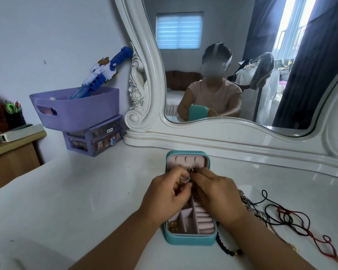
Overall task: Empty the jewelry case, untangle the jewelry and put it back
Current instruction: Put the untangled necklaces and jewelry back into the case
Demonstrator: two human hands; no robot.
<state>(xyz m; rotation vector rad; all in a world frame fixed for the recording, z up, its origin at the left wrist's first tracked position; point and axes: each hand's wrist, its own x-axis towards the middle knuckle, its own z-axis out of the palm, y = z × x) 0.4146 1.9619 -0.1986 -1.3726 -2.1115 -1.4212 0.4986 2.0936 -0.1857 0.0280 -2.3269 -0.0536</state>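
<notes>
An open teal jewelry case with pink lining stands on the white dresser top, lid raised toward the mirror. Above the case, my left hand and my right hand meet, both pinching a clear-beaded bracelet between their fingertips. A small gold piece lies in the case's near left compartment. Black and red cords and a chain lie tangled on the dresser to the right of the case. A black bead bracelet rests by the case's near right corner.
A large white-framed mirror stands behind the case. At the back left, a purple basket with a blue toy sits on small purple drawers. A wooden desk is at the far left.
</notes>
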